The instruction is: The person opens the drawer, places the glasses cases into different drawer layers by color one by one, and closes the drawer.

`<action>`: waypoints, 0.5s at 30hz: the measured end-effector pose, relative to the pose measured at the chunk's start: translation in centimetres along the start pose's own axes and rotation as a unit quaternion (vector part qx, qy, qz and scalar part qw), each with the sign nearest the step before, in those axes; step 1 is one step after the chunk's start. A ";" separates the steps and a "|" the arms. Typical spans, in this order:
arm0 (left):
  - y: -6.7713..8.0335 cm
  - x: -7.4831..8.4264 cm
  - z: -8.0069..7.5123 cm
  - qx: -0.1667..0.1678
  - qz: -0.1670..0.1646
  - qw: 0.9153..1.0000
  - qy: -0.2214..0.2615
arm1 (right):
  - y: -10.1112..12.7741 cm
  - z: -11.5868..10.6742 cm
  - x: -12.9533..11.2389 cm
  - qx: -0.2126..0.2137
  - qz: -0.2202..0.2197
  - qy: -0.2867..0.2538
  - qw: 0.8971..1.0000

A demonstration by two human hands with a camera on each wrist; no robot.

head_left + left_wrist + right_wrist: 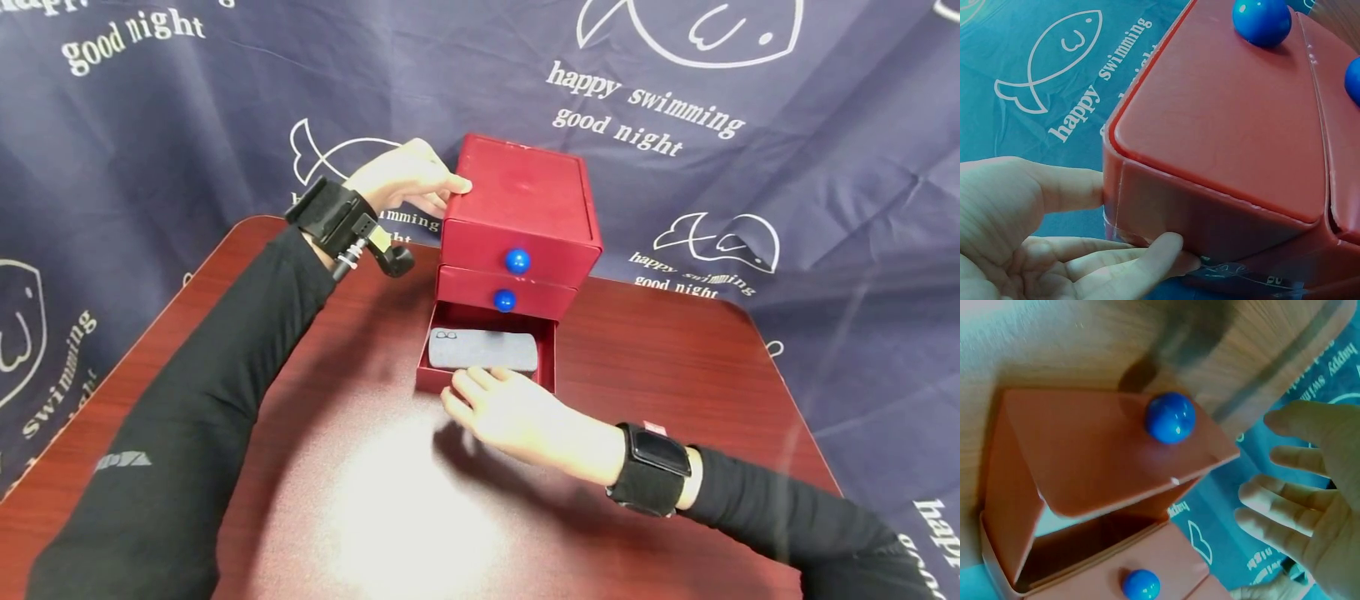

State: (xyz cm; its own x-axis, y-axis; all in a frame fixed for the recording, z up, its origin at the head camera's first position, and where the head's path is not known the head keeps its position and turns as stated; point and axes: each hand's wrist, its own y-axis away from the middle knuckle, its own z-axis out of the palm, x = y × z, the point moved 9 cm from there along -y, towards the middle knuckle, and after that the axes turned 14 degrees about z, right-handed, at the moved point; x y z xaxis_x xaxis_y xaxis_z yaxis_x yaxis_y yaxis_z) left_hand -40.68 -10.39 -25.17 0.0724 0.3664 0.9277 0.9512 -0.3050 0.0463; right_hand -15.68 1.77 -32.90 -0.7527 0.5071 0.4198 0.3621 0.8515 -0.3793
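A small red chest of drawers (525, 187) stands on the table with its bottom drawer (546, 354) pulled out. In that drawer lies a grey glasses case (483, 348) bearing a small drawing of glasses. My left hand (405, 177) rests against the chest's upper left side, thumb at the top edge and fairly straight fingers along the side wall. My right hand (510, 412) is in front of the drawer, fingers extended and overlapping its front edge in the head view. The right wrist view shows these fingers (1279, 509) apart from the drawer front, holding nothing.
Blue round knobs (517, 261) sit on the two closed upper drawers; the bottom one's blue knob (1170, 417) shows in the right wrist view. The chest stands on a reddish wooden table (660, 358). Behind it hangs a dark blue printed cloth (480, 67).
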 end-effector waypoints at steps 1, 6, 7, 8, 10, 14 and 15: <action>0.0 0.0 0.0 0.000 0.002 1.000 0.001 | 0.1 0.1 -0.3 0.000 -0.005 0.003 1.000; 0.1 0.0 0.0 -0.002 0.010 1.000 0.000 | 1.0 1.1 -1.5 -0.010 -0.029 0.053 0.998; 0.1 0.0 0.0 -0.002 0.011 1.000 0.000 | 1.2 1.4 -1.7 -0.014 -0.032 0.064 0.997; 0.1 0.0 0.0 -0.002 0.011 1.000 0.000 | 1.3 1.6 -1.9 -0.014 -0.037 0.076 0.996; 0.1 0.0 0.0 -0.004 0.010 1.000 -0.002 | 1.6 2.1 -2.2 -0.017 -0.047 0.097 0.994; 0.1 0.0 0.1 -0.004 0.007 1.000 -0.004 | 2.0 3.0 -2.4 -0.013 -0.058 0.127 0.990; 0.2 0.0 0.1 -0.003 0.007 1.000 -0.005 | 2.0 3.3 -2.4 -0.013 -0.059 0.131 0.990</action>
State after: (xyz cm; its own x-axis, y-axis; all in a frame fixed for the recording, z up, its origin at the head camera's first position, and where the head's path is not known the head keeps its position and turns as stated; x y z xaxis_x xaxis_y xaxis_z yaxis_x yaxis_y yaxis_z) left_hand -40.52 -10.38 -25.19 0.0884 0.3707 0.9245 0.9485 -0.3148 0.0355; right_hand -14.88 1.84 -37.39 -0.6230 0.4185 0.6609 0.2966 0.9081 -0.2955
